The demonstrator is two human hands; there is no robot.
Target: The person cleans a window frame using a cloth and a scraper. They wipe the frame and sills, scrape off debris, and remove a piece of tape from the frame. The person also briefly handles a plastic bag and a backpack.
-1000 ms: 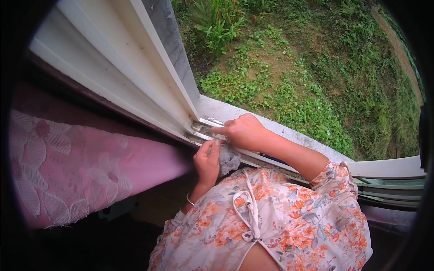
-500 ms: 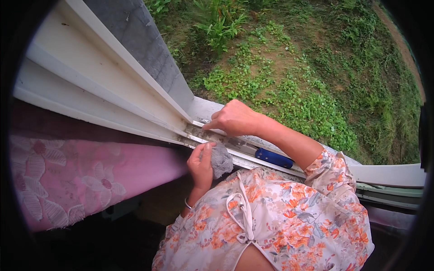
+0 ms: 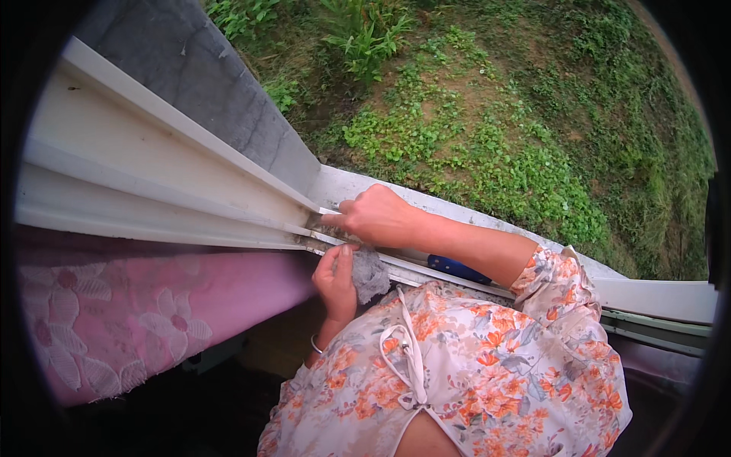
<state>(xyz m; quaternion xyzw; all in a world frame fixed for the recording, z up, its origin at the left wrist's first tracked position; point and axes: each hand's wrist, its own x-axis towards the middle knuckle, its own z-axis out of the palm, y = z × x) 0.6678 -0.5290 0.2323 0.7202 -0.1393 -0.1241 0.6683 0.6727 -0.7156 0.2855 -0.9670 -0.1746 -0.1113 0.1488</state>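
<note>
Currently the right hand (image 3: 377, 215) presses closed into the window track (image 3: 320, 228); the left hand (image 3: 335, 278) clutches a grey rag (image 3: 370, 274) below. Grit may jam fingers, or the rag could slip outside.

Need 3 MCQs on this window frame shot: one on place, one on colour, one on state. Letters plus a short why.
1. Where is the right hand?
A. on the window track
B. on the pink curtain
C. on the grass

2. What colour is the cloth in the left hand?
A. red
B. grey
C. yellow

3. How is the cloth held?
A. spread flat on the sill
B. hanging over the frame
C. bunched in the left hand's grip

Key: 1 A, the fingers rest in the white track at the frame corner. 2 B, the wad is dull grey. 3 C, the fingers close round a crumpled wad just below the track.
</note>
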